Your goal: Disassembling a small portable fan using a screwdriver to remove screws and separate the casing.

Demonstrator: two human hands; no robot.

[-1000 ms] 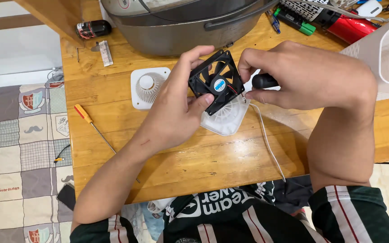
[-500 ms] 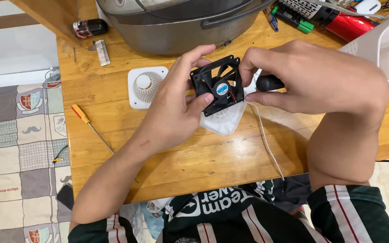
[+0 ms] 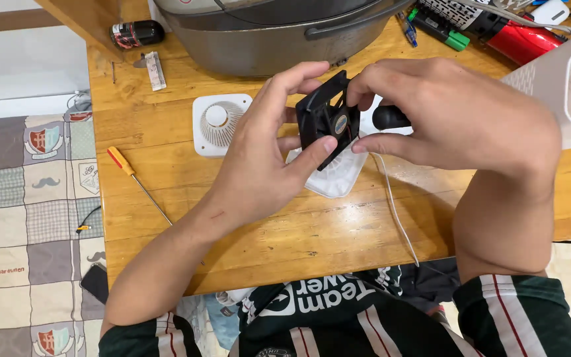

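Left hand [image 3: 269, 158] pinches the black square fan [image 3: 328, 119] above the white housing [image 3: 332, 175], right hand [image 3: 460, 112] at three o'clock grips a black-handled tool [image 3: 391, 118]; best keep the frame steady.

Fan [image 3: 328, 122] between hands, above table [image 3: 166, 158]

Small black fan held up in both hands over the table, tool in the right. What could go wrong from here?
1. The small black square fan sits between the left hand fingertips only, above the wooden table; a slip may drop it onto the white plastic grille underneath.
2. The black-handled tool in the right hand works close to the left fingers; it might jab them.
3. The thin white wire trails off the table edge and may snag.
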